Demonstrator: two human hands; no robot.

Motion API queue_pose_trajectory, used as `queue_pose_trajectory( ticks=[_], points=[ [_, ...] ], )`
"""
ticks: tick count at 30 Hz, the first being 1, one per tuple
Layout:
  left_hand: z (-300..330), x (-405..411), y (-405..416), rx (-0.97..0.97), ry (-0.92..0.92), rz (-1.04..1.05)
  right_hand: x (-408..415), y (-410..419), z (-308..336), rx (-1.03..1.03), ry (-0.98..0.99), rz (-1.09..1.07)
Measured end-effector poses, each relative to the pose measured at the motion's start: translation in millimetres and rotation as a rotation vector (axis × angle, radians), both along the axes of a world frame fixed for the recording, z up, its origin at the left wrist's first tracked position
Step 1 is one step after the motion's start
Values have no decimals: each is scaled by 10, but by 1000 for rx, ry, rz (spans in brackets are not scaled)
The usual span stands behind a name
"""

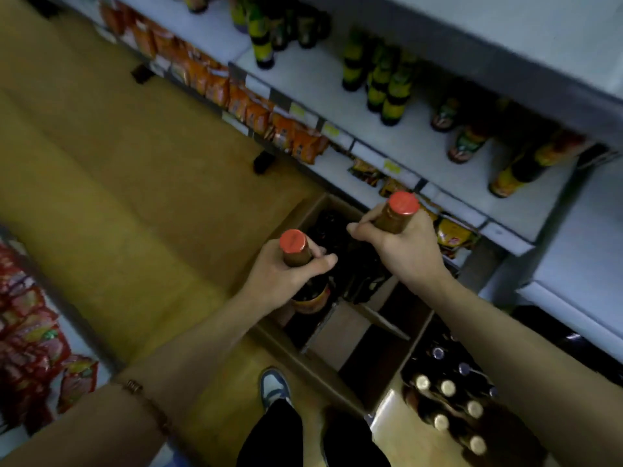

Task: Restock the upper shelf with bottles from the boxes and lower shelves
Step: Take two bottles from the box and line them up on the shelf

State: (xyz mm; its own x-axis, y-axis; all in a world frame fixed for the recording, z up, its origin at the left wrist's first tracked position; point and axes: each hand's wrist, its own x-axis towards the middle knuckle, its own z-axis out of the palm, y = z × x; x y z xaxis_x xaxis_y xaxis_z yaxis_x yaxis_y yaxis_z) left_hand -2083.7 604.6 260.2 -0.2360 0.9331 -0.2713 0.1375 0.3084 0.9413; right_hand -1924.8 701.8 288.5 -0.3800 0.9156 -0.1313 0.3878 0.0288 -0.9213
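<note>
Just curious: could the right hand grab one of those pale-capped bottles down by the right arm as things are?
Probably not: the right hand already grips a red-capped bottle. The pale-capped bottles themselves stand uncovered.

Dim, yellowish light — soft blur throughout, perhaps motion; edges warped.

Bare shelf (435, 163) before bottle rows (387, 82)

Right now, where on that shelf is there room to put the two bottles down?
The white shelf is bare along its front, between the yellow-labelled bottles and the price strip, and in the gap at. Farther right it is crowded with tipped bottles. Left hand and right hand each hold a red-capped bottle.
</note>
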Motion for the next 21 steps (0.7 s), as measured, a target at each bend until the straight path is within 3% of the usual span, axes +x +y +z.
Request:
queue_pose_trajectory(
  ticks=[4, 12, 21],
  points=[
    [680, 157, 76, 193, 30, -63, 292, -100, 746, 116, 77, -125],
    [1917, 379, 253, 491, 96, -470, 600, -555, 2140, 301, 63, -299],
    [3146, 809, 345, 676, -78, -784, 945, -1204, 3306, 478, 91, -657]
  ],
)
